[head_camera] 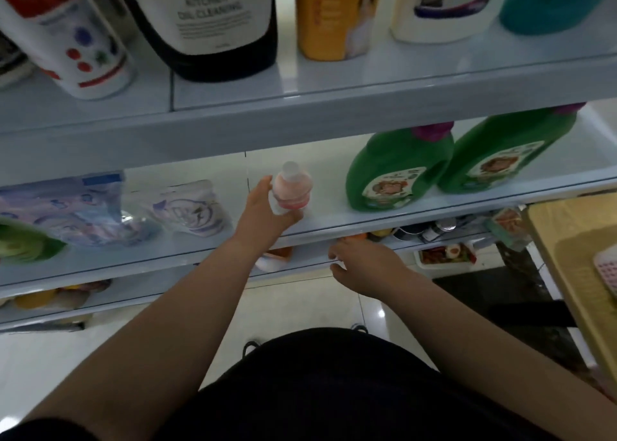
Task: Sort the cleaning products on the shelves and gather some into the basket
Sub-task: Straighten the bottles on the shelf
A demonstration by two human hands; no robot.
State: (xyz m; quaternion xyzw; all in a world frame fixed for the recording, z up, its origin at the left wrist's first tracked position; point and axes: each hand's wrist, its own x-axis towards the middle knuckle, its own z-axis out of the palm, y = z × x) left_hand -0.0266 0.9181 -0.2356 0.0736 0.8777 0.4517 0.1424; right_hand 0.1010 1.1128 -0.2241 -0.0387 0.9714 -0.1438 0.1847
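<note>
Pink bottle (289, 190), white cap up, sits in the left hand (267, 215) just above the front edge of the middle shelf (467, 202); cannot tell whether its base touches the shelf. Bare shelf runs on both sides of it: left to a pale pouch (190, 208), right to 2 green bottles (399, 173) standing near the front edge. The upper shelf's front lip (300, 120) hangs close overhead, limiting room upward. On that upper shelf stand a black jug (207, 26), a yellow bottle (337, 16) and a white spray can (66, 43). Left-hand fingers wrap behind the bottle's left side and the thumb crosses under its lower front, a firm grip. Right hand (364, 267) reaches in below the middle shelf's front edge, fingers curled; cannot tell if they hold anything. A tan surface (567, 257) crowds the right side.
</note>
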